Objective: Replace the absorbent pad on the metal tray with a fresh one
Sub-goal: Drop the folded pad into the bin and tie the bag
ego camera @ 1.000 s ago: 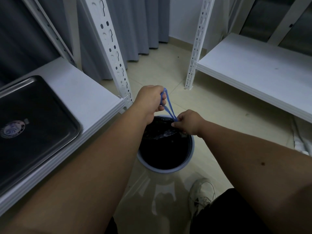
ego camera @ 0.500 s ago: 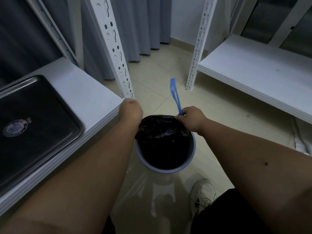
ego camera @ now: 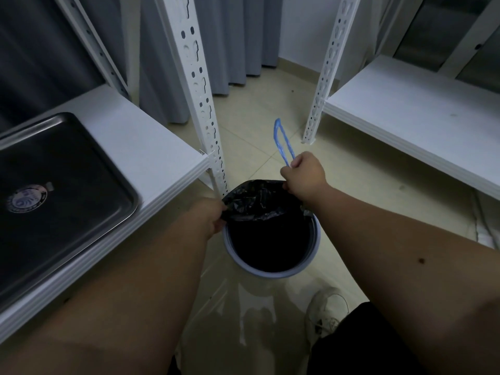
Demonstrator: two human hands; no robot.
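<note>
Handling, head view: both hands are busy at the bin (ego camera: 272, 247), not at the tray.
Left hand (ego camera: 208, 216): its fingers pinch the near-left edge of the black bin liner (ego camera: 257, 203) at the bin's rim.
Right hand (ego camera: 304, 177): its fingers are curled round the liner's far edge and the base of the blue drawstring loop (ego camera: 281, 142), which stands up above the fist.
Metal tray (ego camera: 67, 190): it lies on the left white shelf (ego camera: 151, 147), well apart from the hands; its dark floor shows only a round label (ego camera: 27, 198).
Absorbent pad: none is visible on the tray, in either hand, or anywhere else in this view; whether one lies inside the dark liner cannot be told.
Done, as a judgement: the bare tray suggests the used pad is already off, and the work at the liner fits a disposal step.
Left, as a judgement: a fresh pad is yet to be fetched and laid flat in the tray.
Trays: one.
Bins: one, with one liner.
Drawstring loops: one visible.
Hands: two, both gripping.
Shelves: two, one on the left and one on the right (ego camera: 422, 136).
Slotted uprights: two close by (ego camera: 194, 85), with a third behind at the left.
Shoes: one white shoe (ego camera: 323, 311) on the floor by the bin.
</note>
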